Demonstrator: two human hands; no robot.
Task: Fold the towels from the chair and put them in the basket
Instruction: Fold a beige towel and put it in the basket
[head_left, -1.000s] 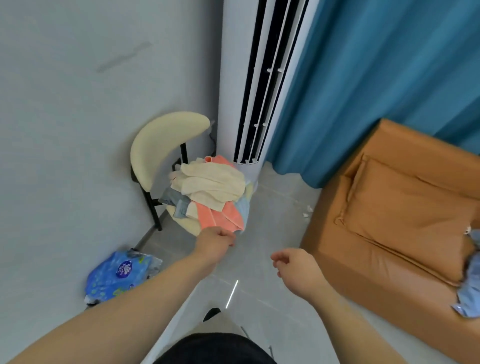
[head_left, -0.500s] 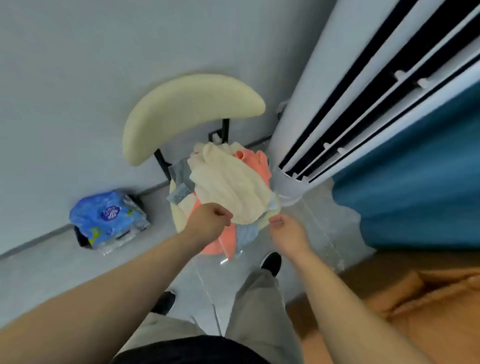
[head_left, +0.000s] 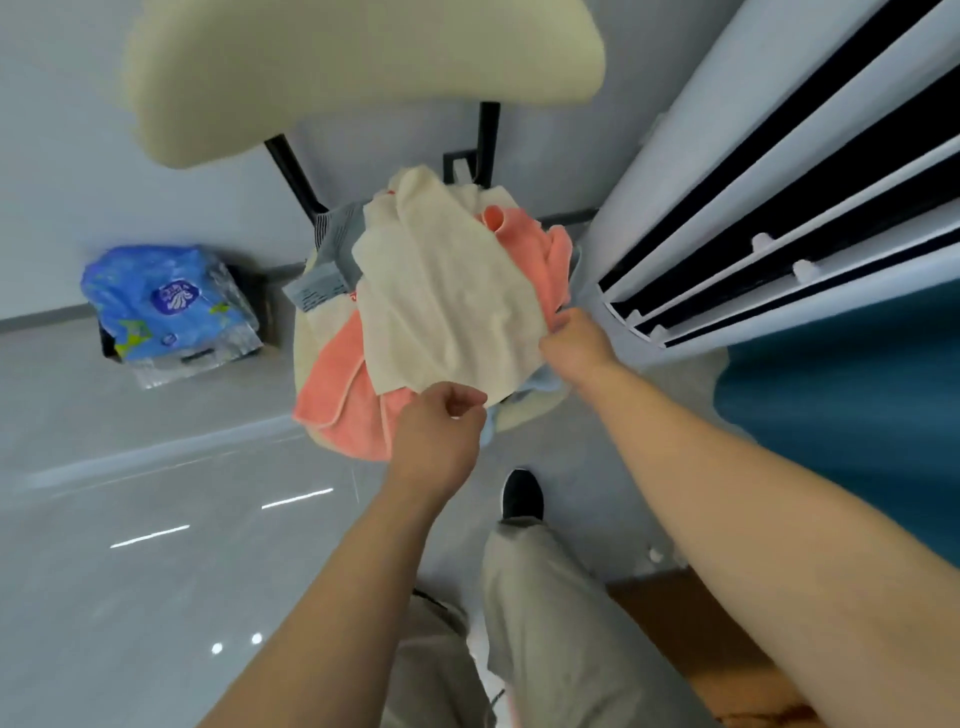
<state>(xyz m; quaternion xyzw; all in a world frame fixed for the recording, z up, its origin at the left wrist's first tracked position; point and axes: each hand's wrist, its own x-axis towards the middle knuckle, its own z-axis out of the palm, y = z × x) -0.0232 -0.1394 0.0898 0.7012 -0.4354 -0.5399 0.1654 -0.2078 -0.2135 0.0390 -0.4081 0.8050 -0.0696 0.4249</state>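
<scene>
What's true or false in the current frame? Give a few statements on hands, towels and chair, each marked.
1. The left hand and the right hand both pinch the cream towel. True.
2. The cream towel lies under the orange towels. False: it lies on top of them.
3. A blue pack lies on the floor left of the chair. True.
4. The chair's backrest is black. False: it is cream; only its posts are black.
</scene>
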